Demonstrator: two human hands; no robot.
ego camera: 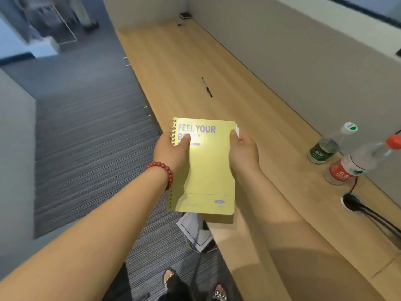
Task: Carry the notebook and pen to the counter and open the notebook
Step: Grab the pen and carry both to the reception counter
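The closed yellow notebook is held over the near edge of the desk, grasped at its spiral side by the left hand and at its free edge by the right hand. The pen lies farther along the desk, well apart. 2 bottles stand to the right.

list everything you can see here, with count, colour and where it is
notebook: 1, yellow, spiral-bound, shut, held over the counter's near edge
pen: 1, black, lying on the counter beyond the notebook
counter: 1, light wood, along the grey wall
bottles: 2, clear plastic, on the counter at right; green label, red label and cap
cables: black, from a counter hole at right
bracelet: 1, red beads, left wrist
left hand: grips the spiral side
right hand: grips the open edge
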